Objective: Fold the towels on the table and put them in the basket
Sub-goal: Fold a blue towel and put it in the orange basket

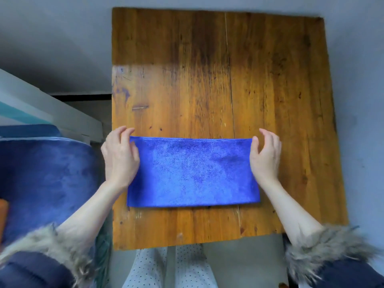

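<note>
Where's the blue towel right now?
In the head view the blue towel lies folded flat on the near half of the wooden table, between the left hand and right hand, which are at its far corners.

Both forearms bare from cuff to wrist. Left hand (120,156) and right hand (265,157) without rings or gloves. Sleeves dark navy, padded jacket fabric — each cuff trimmed with shaggy grey-brown fur, left sleeve (35,269), right sleeve (340,271). Near edge, between arms: trousers (166,269) pale, light grey-white, small dark dots all over
</note>
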Motion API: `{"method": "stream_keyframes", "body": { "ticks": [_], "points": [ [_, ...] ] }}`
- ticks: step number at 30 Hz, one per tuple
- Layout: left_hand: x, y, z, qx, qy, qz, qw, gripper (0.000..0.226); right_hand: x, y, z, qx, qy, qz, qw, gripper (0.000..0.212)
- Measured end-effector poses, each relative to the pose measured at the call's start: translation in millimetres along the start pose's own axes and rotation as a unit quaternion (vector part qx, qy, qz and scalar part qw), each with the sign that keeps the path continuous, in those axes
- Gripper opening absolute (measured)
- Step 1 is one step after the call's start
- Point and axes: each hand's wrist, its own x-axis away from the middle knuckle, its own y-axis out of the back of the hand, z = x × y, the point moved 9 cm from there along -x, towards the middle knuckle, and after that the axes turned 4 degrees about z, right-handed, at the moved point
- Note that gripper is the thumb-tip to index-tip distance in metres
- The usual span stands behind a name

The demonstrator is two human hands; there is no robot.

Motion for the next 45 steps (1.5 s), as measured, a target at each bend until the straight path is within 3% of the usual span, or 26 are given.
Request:
{"method": "stream_keyframes", "body": {
  "ticks": [3,5,8,16,21,27,32,34,40,45],
  "points": [
    [25,-33,-42,-0.082,-0.12,0.052,0.988,0.047,43,-41,39,0.102,0.173,0.101,0.974,0.045],
    [34,-59,-53,-0.118,-0.142,0.099,0.978,0.049,66,-70,46,0.169,0.225,0.152,0.948,0.052],
    [34,-80,-40,-0.146,-0.117,0.135,0.973,0.053,73,-93,33,0.215,0.215,0.184,0.935,0.059],
    [35,-84,-26,-0.185,-0.166,0.063,0.967,0.054,54,-95,7,0.242,0.207,0.137,0.938,0.059],
    [37,-80,-28,-0.15,-0.168,0.068,0.972,0.054,53,-95,6,0.253,0.184,0.155,0.937,0.063],
    [58,-63,-6,-0.063,-0.09,0.042,0.993,0.051,83,-93,29,0.199,0.204,0.142,0.948,0.061],
    [86,-29,50,0.017,0.125,-0.057,0.99,0.039,146,-124,77,0.209,0.334,0.196,0.898,0.055],
    [91,-27,61,0.001,0.17,-0.046,0.984,0.034,152,-135,84,0.22,0.341,0.204,0.891,0.054],
    [91,-31,66,0.01,0.212,-0.008,0.977,0.032,148,-148,78,0.259,0.313,0.198,0.892,0.056],
    [84,-32,58,-0.025,0.194,0.015,0.98,0.026,148,-151,77,0.268,0.306,0.196,0.892,0.057]
  ]
}}
